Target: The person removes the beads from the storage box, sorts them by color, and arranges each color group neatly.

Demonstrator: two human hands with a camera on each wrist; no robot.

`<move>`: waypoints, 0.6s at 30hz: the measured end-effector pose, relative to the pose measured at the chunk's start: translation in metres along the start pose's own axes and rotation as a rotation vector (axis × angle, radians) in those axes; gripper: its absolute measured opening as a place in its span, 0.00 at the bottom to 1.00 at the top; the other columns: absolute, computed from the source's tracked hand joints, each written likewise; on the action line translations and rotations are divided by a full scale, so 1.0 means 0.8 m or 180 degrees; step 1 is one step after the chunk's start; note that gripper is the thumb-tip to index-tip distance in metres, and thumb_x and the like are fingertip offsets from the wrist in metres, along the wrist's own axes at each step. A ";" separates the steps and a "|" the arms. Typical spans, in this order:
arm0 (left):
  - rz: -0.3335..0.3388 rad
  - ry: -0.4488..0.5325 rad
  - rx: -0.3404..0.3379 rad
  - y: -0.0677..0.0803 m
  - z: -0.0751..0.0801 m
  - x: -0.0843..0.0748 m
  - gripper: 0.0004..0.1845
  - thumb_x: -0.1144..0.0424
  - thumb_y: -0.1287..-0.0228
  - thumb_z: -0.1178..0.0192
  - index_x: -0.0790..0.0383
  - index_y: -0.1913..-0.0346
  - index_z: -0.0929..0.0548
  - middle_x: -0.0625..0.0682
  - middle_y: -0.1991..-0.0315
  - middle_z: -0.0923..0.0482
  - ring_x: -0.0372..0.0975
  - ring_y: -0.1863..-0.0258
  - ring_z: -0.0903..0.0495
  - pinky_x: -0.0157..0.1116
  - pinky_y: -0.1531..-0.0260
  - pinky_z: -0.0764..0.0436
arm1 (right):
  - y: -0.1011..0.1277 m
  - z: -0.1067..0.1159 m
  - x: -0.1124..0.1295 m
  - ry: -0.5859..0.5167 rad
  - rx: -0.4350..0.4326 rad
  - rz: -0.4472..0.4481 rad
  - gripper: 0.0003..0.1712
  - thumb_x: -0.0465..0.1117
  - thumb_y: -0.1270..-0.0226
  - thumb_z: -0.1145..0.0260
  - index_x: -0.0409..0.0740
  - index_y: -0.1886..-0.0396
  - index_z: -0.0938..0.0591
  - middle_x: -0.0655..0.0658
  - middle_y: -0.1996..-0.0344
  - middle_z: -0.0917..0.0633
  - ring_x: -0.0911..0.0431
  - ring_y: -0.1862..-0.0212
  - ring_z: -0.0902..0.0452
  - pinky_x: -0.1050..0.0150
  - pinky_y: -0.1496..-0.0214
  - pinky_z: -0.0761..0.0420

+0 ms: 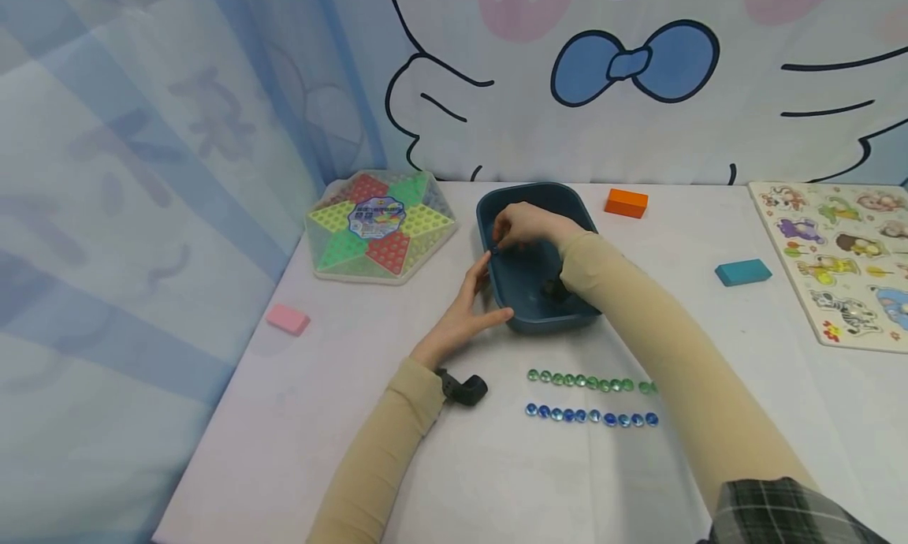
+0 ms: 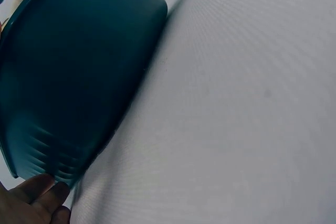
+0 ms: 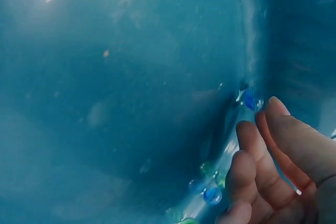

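Note:
A dark blue plastic bin (image 1: 546, 323) stands on the white table. My left hand (image 1: 455, 323) rests against its left side with fingers and thumb spread, the fingertips also showing on the outer wall in the left wrist view. Reaching inside, my right hand (image 1: 528, 225) has its thumb and forefinger at a blue glass marble (image 3: 253, 100) by the wall and appears to pinch it. Several more marbles, blue (image 3: 212, 195) and green (image 3: 187, 221), lie along the bin's inner edge below those fingers. Nearer me are a row of green marbles (image 1: 569, 380) and a row of blue marbles (image 1: 582, 415).
A Chinese checkers box (image 1: 379, 225) lies left of the bin and a pink block (image 1: 288, 319) sits near the left edge. To the right are an orange block (image 1: 627, 203), a teal block (image 1: 742, 273) and an animal puzzle board (image 1: 844, 260). A printed curtain (image 1: 454, 134) hangs behind.

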State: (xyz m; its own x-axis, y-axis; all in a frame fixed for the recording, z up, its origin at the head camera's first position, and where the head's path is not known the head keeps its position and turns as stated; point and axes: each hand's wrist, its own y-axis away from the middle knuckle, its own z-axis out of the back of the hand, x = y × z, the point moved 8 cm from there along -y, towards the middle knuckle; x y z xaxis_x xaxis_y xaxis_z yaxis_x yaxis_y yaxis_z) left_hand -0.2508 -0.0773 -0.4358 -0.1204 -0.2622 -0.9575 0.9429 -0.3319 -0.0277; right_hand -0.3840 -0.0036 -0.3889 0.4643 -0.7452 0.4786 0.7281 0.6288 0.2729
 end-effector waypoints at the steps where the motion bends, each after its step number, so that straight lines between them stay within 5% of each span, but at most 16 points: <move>1: -0.0011 -0.0004 0.0001 0.000 0.000 0.000 0.48 0.55 0.42 0.37 0.35 0.29 0.60 0.49 0.27 0.57 0.45 0.28 0.54 0.51 0.31 0.52 | -0.001 -0.001 0.001 0.0019 0.0022 -0.0008 0.11 0.37 0.39 0.37 0.39 0.57 0.19 0.40 0.62 0.18 0.54 0.70 0.22 0.63 0.68 0.21; 13: 0.0035 0.0063 0.0129 0.010 -0.001 -0.027 0.48 0.60 0.40 0.39 0.46 0.27 0.62 0.55 0.26 0.60 0.49 0.28 0.57 0.52 0.31 0.55 | -0.002 -0.009 0.007 0.0160 0.0136 -0.0166 0.13 0.36 0.37 0.38 0.38 0.54 0.20 0.39 0.54 0.19 0.49 0.62 0.21 0.58 0.58 0.20; 18: 0.0005 0.0001 0.0049 0.004 0.000 -0.009 0.48 0.51 0.42 0.38 0.37 0.28 0.61 0.50 0.26 0.58 0.46 0.28 0.55 0.52 0.31 0.53 | -0.001 -0.008 0.009 0.0151 0.0159 -0.0136 0.13 0.36 0.38 0.38 0.38 0.54 0.20 0.39 0.54 0.19 0.50 0.60 0.21 0.59 0.57 0.19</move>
State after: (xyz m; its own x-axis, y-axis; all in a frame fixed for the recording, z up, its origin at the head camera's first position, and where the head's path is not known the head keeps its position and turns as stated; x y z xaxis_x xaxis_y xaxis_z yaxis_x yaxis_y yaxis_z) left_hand -0.2472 -0.0761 -0.4290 -0.1189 -0.2624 -0.9576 0.9382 -0.3455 -0.0218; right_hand -0.3781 -0.0106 -0.3910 0.4575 -0.7806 0.4258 0.7223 0.6056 0.3340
